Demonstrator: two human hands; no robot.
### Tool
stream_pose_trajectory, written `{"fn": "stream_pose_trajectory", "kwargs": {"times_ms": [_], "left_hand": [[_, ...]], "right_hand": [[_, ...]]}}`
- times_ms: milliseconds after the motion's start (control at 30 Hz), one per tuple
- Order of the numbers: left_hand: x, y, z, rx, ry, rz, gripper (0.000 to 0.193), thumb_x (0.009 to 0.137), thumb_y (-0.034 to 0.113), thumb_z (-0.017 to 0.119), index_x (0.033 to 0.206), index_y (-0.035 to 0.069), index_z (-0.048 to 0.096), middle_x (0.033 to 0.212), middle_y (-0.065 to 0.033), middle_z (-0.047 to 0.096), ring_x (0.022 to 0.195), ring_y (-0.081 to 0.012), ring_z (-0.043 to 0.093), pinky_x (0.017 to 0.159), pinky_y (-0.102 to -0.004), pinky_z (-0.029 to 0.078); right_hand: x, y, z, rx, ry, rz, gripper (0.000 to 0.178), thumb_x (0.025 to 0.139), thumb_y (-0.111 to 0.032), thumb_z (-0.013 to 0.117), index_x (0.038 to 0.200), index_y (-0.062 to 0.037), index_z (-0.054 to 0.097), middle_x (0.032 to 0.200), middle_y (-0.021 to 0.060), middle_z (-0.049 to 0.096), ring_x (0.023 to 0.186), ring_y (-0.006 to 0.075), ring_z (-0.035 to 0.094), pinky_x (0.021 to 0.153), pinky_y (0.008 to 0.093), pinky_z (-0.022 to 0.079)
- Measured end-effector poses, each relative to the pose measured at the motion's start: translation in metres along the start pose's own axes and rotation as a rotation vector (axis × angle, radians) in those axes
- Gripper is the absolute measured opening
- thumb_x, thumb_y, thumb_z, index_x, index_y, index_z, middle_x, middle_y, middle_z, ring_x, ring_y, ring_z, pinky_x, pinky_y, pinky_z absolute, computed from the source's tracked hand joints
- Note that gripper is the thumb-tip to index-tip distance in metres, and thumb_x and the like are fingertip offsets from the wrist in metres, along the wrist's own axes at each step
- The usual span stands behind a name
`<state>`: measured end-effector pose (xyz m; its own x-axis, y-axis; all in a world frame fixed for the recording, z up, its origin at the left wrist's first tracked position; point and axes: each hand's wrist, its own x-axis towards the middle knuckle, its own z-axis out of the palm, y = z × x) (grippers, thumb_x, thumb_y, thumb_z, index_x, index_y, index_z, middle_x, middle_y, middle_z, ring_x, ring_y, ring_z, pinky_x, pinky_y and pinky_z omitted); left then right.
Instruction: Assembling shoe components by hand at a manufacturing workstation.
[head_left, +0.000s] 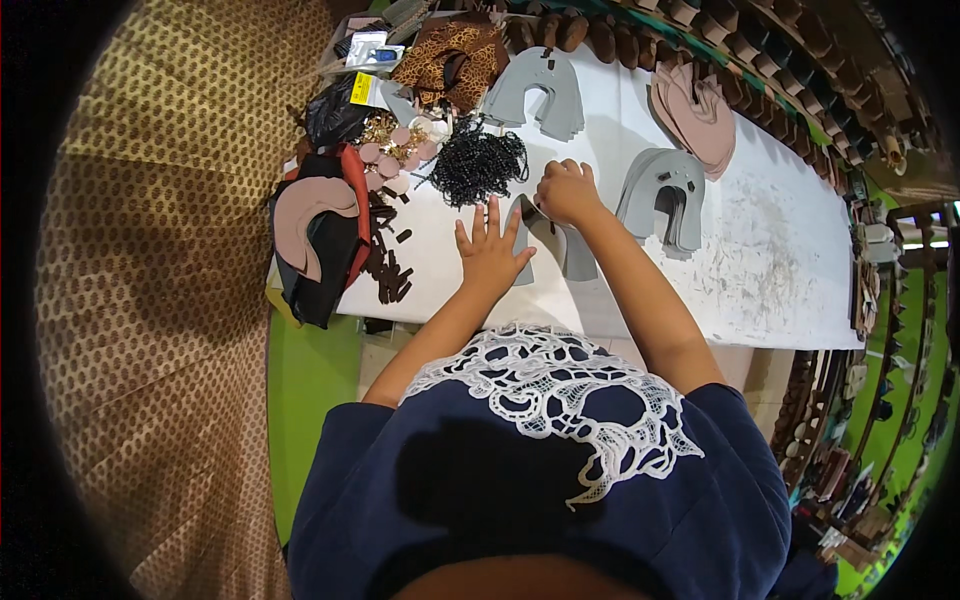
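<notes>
A white table [775, 285] with a stack of grey arch-shaped sheets [640, 190] on the right and a heap of black beads [478, 165] on the far side; nearer, a grey arch [578, 258] lies partly under two hands: the left hand [487, 258] flat at its left side, fingers spread apart, the right hand [568, 192] at its far end, fingers curled together, their grip impossible to tell; small dark strips [392, 284] lie left

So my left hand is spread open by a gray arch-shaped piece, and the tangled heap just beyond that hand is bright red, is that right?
Not quite: the tangled heap is black, not bright red, as the head view shows. The rest holds: your left hand is spread open by a gray arch-shaped piece, the heap just beyond.
</notes>
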<state>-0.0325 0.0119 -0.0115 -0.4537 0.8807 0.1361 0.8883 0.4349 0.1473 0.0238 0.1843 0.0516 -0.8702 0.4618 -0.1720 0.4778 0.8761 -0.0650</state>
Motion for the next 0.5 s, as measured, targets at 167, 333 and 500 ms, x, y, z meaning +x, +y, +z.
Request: {"fn": "stream_pose_trajectory", "kwargs": {"times_ms": [167,333,500], "left_hand": [[0.0,0.001,-0.002,-0.019,0.037,0.013,0.065,0.082,0.056,0.05,0.138,0.023,0.039,0.148,-0.015,0.021,0.134,-0.0326,0.02,0.103,-0.0605,0.007],[0.0,0.001,-0.002,-0.038,0.076,0.084,0.057,0.083,0.051,0.052,0.134,0.027,0.043,0.147,-0.0145,0.022,0.134,-0.0327,0.021,0.103,-0.0597,0.007],[0.0,0.0,-0.003,-0.039,0.059,0.095,0.052,0.083,0.049,0.052,0.132,0.03,0.045,0.148,-0.0135,0.021,0.134,-0.0322,0.02,0.103,-0.0603,0.007]], "right_hand": [[0.0,-0.002,-0.001,-0.026,0.008,0.03,0.021,0.08,-0.026,0.054,0.087,-0.0161,0.071,0.107,0.0039,0.056,0.111,0.0259,0.045,0.101,0.0538,0.024],[0.0,0.003,0.001,0.011,0.032,0.058,0.024,0.082,-0.031,0.053,0.088,-0.0162,0.071,0.109,0.0039,0.056,0.112,0.0256,0.044,0.101,0.0531,0.023],[0.006,0.012,-0.004,0.478,-0.126,0.163,0.045,0.073,-0.056,0.061,0.095,-0.0185,0.072,0.125,0.0009,0.052,0.119,0.0273,0.04,0.098,0.05,0.024]]}}
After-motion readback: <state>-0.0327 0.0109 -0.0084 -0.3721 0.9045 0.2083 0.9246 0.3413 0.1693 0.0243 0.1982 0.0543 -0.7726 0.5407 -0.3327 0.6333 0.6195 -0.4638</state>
